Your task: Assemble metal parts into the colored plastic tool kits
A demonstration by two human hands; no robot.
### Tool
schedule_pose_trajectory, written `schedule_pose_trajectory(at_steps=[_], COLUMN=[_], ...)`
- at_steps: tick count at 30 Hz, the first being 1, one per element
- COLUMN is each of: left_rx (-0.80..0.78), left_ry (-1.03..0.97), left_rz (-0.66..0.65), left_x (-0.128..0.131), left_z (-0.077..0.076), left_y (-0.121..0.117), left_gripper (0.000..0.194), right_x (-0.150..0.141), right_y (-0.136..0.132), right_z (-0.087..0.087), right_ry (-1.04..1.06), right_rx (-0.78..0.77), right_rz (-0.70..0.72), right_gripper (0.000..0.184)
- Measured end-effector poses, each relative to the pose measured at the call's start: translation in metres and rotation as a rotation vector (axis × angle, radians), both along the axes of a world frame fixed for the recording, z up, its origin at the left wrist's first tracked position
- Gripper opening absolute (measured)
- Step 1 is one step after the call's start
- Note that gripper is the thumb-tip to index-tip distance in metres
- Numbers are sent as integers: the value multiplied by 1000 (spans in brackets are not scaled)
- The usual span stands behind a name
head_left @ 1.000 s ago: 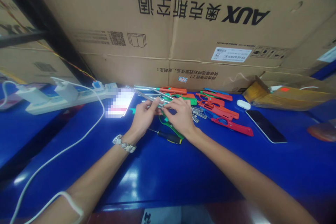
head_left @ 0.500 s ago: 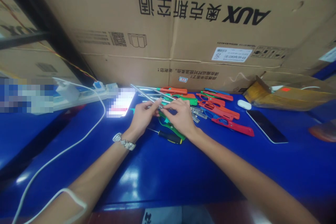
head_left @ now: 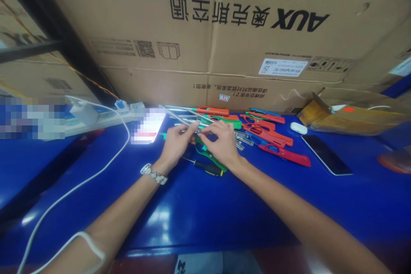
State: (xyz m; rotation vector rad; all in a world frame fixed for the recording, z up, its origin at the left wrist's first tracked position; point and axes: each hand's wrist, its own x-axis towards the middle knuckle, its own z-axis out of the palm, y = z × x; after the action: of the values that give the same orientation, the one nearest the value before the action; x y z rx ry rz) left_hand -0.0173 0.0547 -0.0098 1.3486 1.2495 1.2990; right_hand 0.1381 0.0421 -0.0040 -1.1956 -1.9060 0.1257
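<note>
Both hands meet over the middle of the blue table. A thin metal tube, like a lighter's nozzle, slants up and left from between them, and my left hand is closed on it. At the tube's near end my right hand is pinched; what its fingertips hold is too small and hidden to tell. Below the hands lie a green lighter shell and a screwdriver with a black and yellow handle. Several orange, red and green lighter shells and clear plastic parts lie behind and to the right.
A large cardboard box stands upright along the back. On the right are a dark phone, a white earbud case and an open carton. A lit screen, a power strip and a white cable lie left.
Both hands stay at almost the same spot. The metal tube's far tip has dipped slightly, and the left wrist has shifted a touch. Nothing has been let go.
</note>
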Motion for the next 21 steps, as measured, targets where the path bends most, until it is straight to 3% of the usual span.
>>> schedule_pose_trajectory(at_steps=[6, 11, 13, 17, 21], left_rx=[-53, -154, -132, -23, 11], left_ry=[87, 273, 333, 408, 476], left_rz=[-52, -106, -107, -89, -97], left_x=[-4, -10, -11, -11, -10], left_z=[6, 9, 10, 12, 10], left_y=[1, 2, 1, 0, 3], left_gripper=[47, 45, 45, 42, 43], right_x=[1, 2, 2, 4, 3], right_y=[1, 1, 0, -3, -6], right_z=[-3, -3, -2, 1, 1], right_ry=[-24, -49, -66, -105, -213], right_rx=[-36, -94, -117, -170, -227], right_rz=[7, 25, 39, 74, 38], right_gripper=[9, 8, 4, 19, 19])
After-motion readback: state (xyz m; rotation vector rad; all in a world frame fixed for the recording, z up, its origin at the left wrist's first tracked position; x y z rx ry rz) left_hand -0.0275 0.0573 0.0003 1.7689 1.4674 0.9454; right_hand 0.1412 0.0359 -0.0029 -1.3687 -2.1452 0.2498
